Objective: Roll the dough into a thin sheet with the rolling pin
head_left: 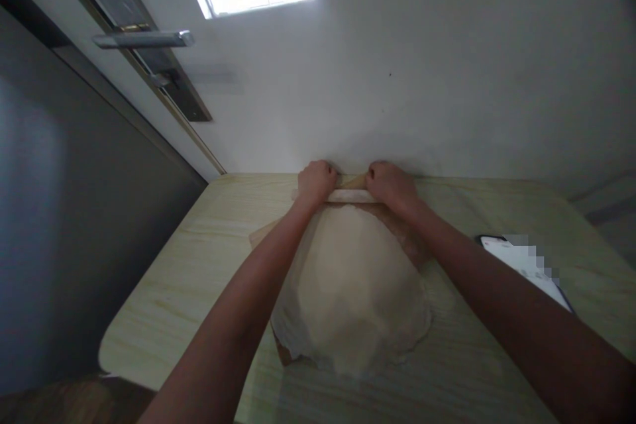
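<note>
A wide, thin sheet of pale dough [350, 285] lies on a brown board [410, 242] on the light wooden table [199, 265]. At the dough's far edge lies a wooden rolling pin [350, 194]. My left hand [315, 182] is closed over the pin's left end. On the pin's right end my right hand [392, 187] is closed the same way. Both arms stretch out over the dough towards the wall.
A phone [527, 268] with a lit screen lies on the table to the right of the dough. A white wall rises directly behind the table. A door with a metal lever handle [144, 38] stands at the left, and the table's left edge drops to a dark floor.
</note>
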`<state>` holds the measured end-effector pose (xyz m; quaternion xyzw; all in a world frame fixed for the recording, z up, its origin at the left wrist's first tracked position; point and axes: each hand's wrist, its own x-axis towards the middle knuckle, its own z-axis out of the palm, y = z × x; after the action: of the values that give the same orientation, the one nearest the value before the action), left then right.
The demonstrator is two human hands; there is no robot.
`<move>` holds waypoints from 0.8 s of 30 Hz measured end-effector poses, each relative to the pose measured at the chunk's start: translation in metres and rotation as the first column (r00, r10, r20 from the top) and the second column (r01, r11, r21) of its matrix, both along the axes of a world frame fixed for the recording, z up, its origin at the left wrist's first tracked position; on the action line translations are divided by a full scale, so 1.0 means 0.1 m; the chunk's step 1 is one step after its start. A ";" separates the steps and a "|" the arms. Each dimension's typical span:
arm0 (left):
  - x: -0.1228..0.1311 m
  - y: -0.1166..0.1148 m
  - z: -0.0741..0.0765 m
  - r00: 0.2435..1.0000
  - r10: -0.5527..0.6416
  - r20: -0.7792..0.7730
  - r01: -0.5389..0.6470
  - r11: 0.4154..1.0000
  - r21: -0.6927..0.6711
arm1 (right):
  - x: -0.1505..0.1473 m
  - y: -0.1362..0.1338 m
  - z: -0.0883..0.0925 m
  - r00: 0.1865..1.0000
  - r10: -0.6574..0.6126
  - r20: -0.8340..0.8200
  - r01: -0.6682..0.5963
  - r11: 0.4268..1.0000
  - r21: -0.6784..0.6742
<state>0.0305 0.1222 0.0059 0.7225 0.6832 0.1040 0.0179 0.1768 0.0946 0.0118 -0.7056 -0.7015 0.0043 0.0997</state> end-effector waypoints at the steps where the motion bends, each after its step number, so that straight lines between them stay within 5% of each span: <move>1: 0.00 0.01 0.00 1.000 -0.002 0.001 0.002 1.000 -0.004 | 0.00 0.01 0.00 1.000 -0.002 -0.005 0.002 1.000 -0.002; 12: -0.01 -0.08 0.02 1.000 0.007 -0.009 -0.007 1.000 -0.020 | -0.03 -0.10 0.00 0.999 -0.016 0.031 0.015 0.999 0.033; 24: 0.00 -0.44 0.01 0.998 0.010 -0.068 -0.008 0.999 0.034 | -0.11 -0.52 0.02 0.998 0.004 0.062 -0.006 1.000 0.028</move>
<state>0.0301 0.0783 0.0071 0.7228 0.6849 0.0909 -0.0178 0.1662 0.0428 0.0139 -0.7023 -0.7059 -0.0273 0.0876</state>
